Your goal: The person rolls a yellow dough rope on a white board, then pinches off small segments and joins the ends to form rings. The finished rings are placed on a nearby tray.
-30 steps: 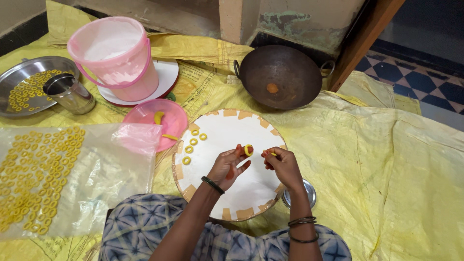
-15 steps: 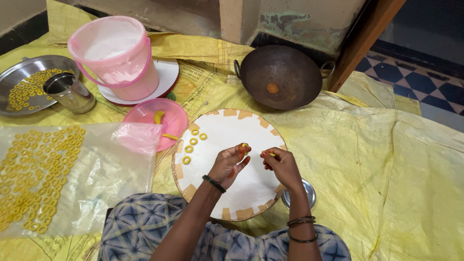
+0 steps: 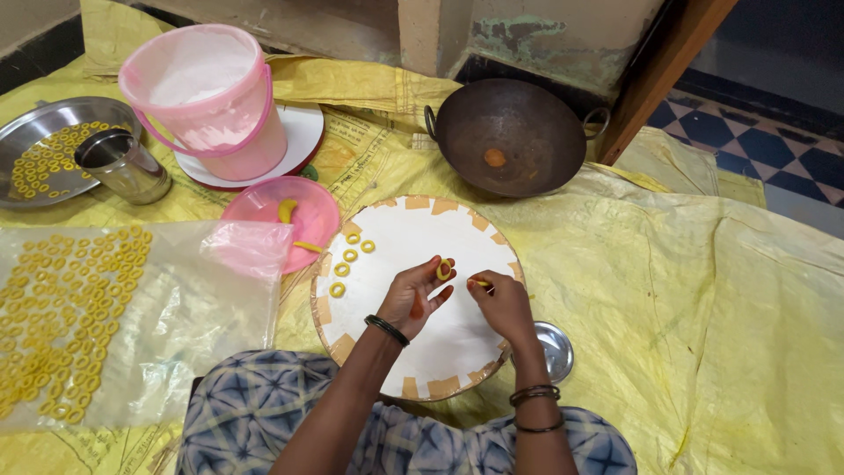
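Small yellow dough ring [image 3: 444, 269] pinched over the round white board [image 3: 413, 237].

I see my left hand [image 3: 415, 295] holding that soft ring in a narrow fingertip grip above the board's middle, while my right hand [image 3: 499, 302] pinches a thin yellow dough strip [image 3: 482, 282] just beside it. Four finished rings [image 3: 348, 257] lie on the board's upper left. Further out sit a pink plastic lid [image 3: 264, 207], a dark iron wok [image 3: 510, 136] and a clear plastic sheet [image 3: 202, 325] of drying rings.
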